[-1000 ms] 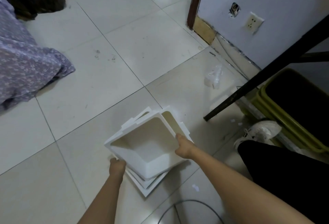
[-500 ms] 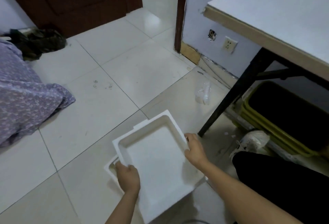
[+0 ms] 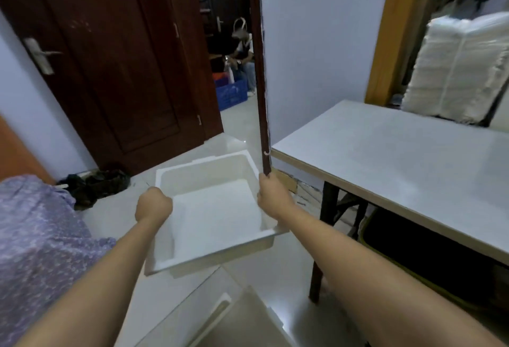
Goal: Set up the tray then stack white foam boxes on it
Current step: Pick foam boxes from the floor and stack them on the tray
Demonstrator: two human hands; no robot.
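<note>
I hold a white foam box (image 3: 217, 214) in the air at chest height, its open side up and tilted slightly toward me. My left hand (image 3: 153, 207) grips its left rim and my right hand (image 3: 271, 195) grips its right rim. More white foam pieces (image 3: 237, 322) lie on the floor below, at the bottom edge of the view. A grey-topped table (image 3: 399, 170) stands just right of the box. I see no tray.
A stack of white foam (image 3: 462, 71) wrapped in plastic rests at the table's far right. A yellow-green bin (image 3: 429, 264) sits under the table. Purple patterned fabric (image 3: 41, 239) is on the left. A dark wooden door (image 3: 110, 65) stands ahead; a person sits beyond the doorway (image 3: 242, 54).
Both hands lifted the foam box off the floor pile up to chest height. My view rose from the floor to the door and the tabletop.
</note>
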